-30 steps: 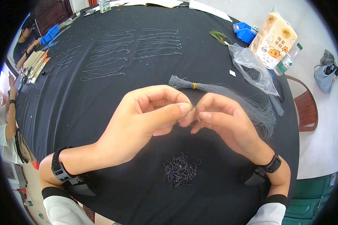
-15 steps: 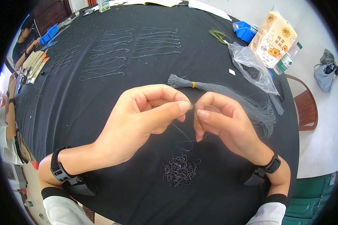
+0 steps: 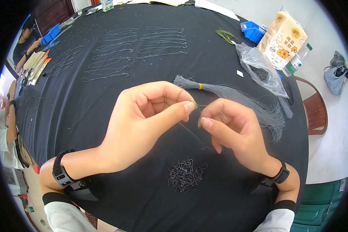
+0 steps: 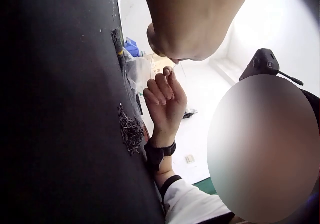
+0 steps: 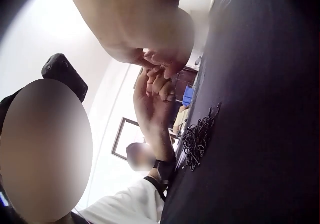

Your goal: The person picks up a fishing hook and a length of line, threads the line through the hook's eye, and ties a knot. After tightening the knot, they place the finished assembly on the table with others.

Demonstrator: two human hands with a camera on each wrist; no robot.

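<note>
Between its thumb and index finger, my left hand point(image 3: 145, 120) pinches a thin grey fishing line point(image 3: 191, 133) in the head view. A small dark tip shows at those fingertips; whether it is a hook, I cannot tell. Close on the right, my right hand point(image 3: 237, 133) has thumb and index finger together on the line, part of it passing over the index finger. A loose length hangs below between the hands. Under them on the black tablecloth point(image 3: 135, 201) lies a pile of dark fish hooks point(image 3: 185, 176), also visible in the left wrist view.
Behind the hands lies a bundle of grey line point(image 3: 228, 95) tied with a yellow band point(image 3: 200, 86). Looped lines point(image 3: 162, 44) lie in rows farther back. At right are a plastic bag point(image 3: 259, 69), a tissue pack point(image 3: 282, 40) and a bottle point(image 3: 297, 60). Another person point(image 3: 25, 42) sits far left.
My right hand has moved slightly right and down from the left fingertips, widening the gap. The hanging line has swung out straighter below the hands. The left hand stays nearly in place.
</note>
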